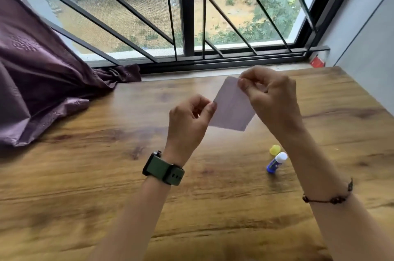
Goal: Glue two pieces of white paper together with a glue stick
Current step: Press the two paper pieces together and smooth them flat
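Note:
A small white paper (231, 107) is held in the air above the wooden table (106, 175), tilted. My left hand (189, 124) pinches its lower left edge between thumb and fingers. My right hand (270, 94) pinches its upper right corner. Whether it is one sheet or two pressed together I cannot tell. The glue stick (276, 162), blue with its white tip exposed, lies uncapped on the table below my right forearm. Its yellow cap (274, 150) lies just behind it.
A purple curtain (42, 81) is bunched on the table's far left. A barred window (187, 15) runs along the far edge. A small red object (317, 62) sits on the sill at the right. A grey wall (366, 37) bounds the right side.

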